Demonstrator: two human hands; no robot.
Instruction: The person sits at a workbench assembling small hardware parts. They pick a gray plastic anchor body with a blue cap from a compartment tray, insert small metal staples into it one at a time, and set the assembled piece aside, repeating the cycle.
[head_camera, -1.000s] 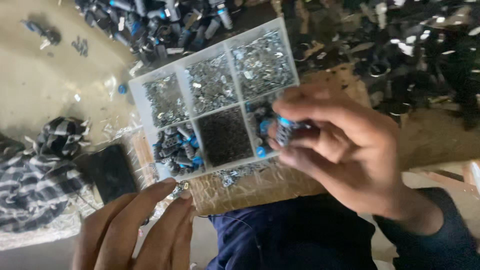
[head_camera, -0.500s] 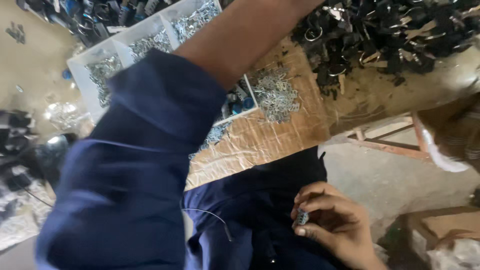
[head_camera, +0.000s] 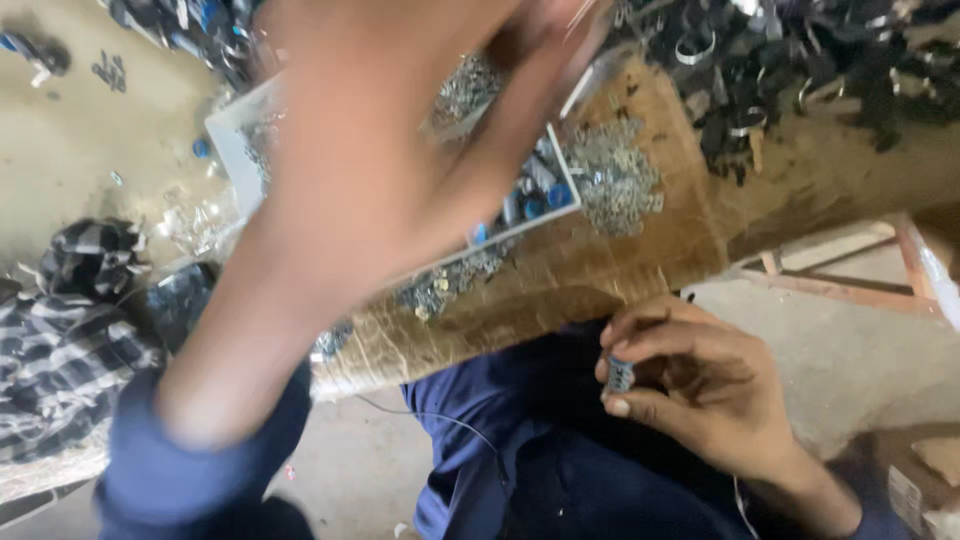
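Lying at the far left edge, a black-and-white checked cloth (head_camera: 70, 340) is bunched on the sandy work surface, with a dark flat block (head_camera: 180, 300) just beside it. Higher up on that side a few small dark parts (head_camera: 108, 70) are scattered on the bare tan top.

Moving right, the left hand (head_camera: 400, 150) fills the middle of the view, blurred and close to the camera, its blue sleeve (head_camera: 200, 470) low at the bottom left. It reaches over a white plastic tray (head_camera: 228, 140) split into compartments; whether its fingers are spread or closed on anything I cannot tell, because the blur hides them. Under the hand, the tray's near right compartment shows small blue and grey pieces (head_camera: 535, 190). Just outside the tray's right wall a heap of small silver metal bits (head_camera: 612, 175) lies on a rough wooden board (head_camera: 600, 280), and more such bits (head_camera: 445, 285) are strewn along the tray's near edge.

Further right and lower, the right hand (head_camera: 690, 385) rests over the person's dark blue clothing, well apart from the tray. Its thumb and fingers are closed narrowly on a small grey ridged piece (head_camera: 619, 375), pinched upright between them.

At the top right a pile of black parts and metal rings (head_camera: 800, 60) covers the bench
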